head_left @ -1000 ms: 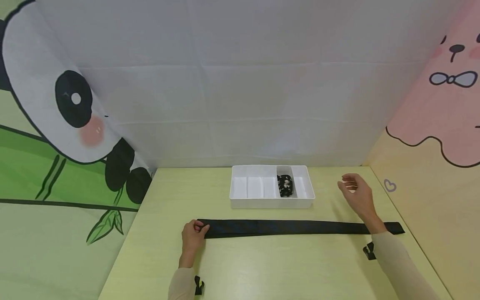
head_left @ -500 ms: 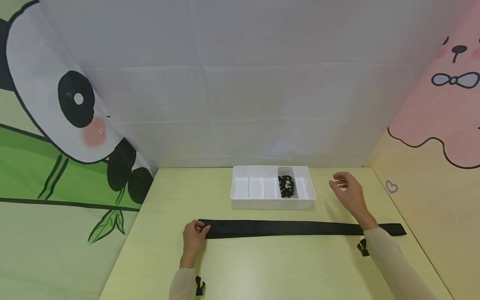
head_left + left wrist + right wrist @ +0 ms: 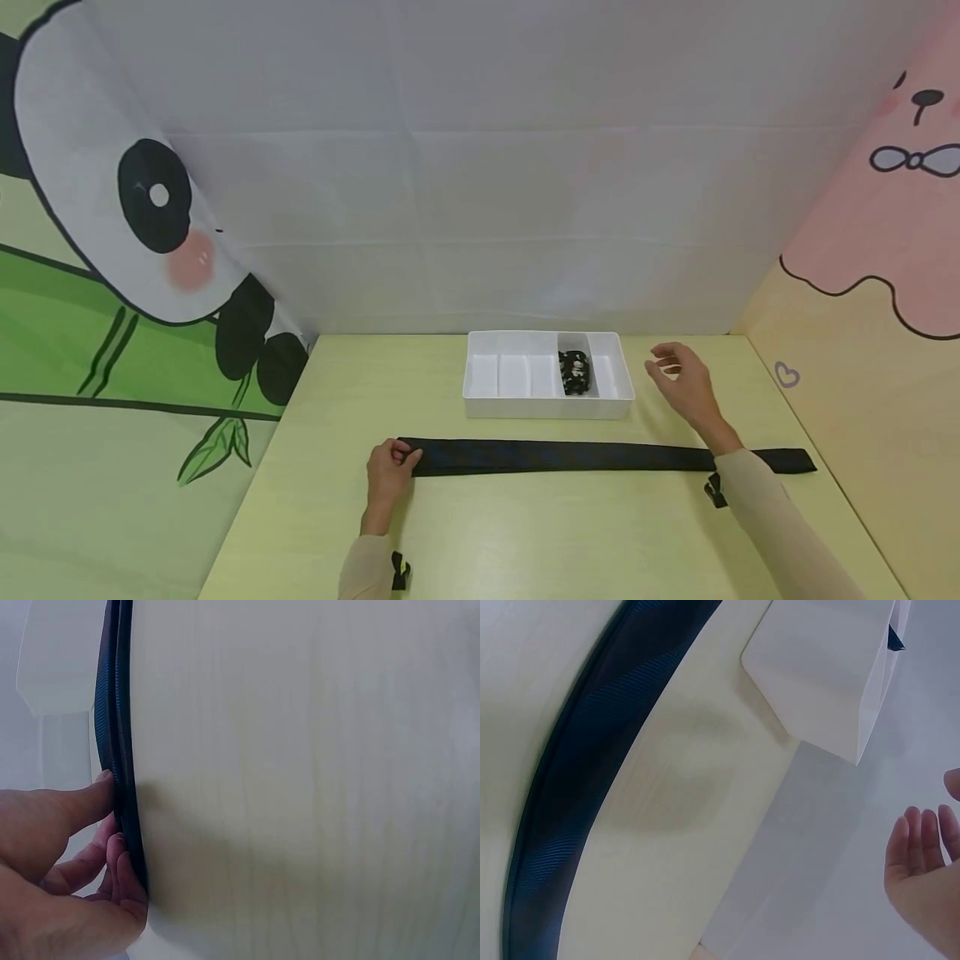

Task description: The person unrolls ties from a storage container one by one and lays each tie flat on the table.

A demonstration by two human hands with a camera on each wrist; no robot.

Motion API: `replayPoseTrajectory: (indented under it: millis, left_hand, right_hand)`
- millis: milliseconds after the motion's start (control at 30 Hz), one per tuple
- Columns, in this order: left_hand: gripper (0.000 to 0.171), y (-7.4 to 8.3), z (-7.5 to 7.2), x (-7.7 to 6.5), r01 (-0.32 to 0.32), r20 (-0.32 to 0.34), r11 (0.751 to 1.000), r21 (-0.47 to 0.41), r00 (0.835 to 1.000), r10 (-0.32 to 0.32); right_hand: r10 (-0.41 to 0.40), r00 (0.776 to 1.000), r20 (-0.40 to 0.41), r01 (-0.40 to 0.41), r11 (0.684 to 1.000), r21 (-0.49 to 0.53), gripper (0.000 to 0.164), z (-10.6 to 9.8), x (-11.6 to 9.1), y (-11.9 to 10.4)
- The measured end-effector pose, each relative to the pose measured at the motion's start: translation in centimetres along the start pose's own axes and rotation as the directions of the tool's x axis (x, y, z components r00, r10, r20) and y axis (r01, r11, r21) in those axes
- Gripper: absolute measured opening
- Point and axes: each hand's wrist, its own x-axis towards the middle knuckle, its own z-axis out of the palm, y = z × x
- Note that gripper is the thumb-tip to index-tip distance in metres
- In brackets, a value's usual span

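Note:
A long dark necktie (image 3: 555, 457) lies flat across the table, its faint blue pattern showing in the right wrist view. My left hand (image 3: 387, 477) pinches its left end between thumb and fingers; the left wrist view shows the thumb (image 3: 94, 796) on the tie's layered edge. My right hand (image 3: 684, 385) hovers over the table to the right of the white box, fingers loosely bent and holding nothing. The right forearm passes above the tie near its right end. The white divided box (image 3: 547, 407) holds a black patterned rolled cloth (image 3: 574, 372) in one compartment.
The light yellow table (image 3: 525, 542) ends at a white backdrop (image 3: 517, 208) just behind the box. Printed walls (image 3: 847, 417) stand at left and right, the right one close to the tie's end. Black straps are on both wrists.
My right hand has moved left toward the white box. The left hand keeps its pinch on the tie's end, and the tie lies as before.

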Motion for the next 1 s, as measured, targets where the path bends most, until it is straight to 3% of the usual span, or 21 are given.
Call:
replayPoseTrajectory:
  millis: [667, 1000]
  left_hand:
    - [0.021, 0.7, 0.3, 0.4, -0.004, 0.009, 1.0, -0.011, 1.0, 0.005]
    - [0.02, 0.1, 0.1, -0.1, 0.005, -0.003, 1.0, 0.007, 1.0, -0.005]
  right_hand:
    - [-0.054, 0.996, 0.07, 0.054, 0.999, 0.004, 0.027, 1.1, 1.3, -0.7]
    - [-0.065, 0.989, 0.132, 0.066, 0.998, -0.009, 0.027, 2.7, 1.5, -0.5]
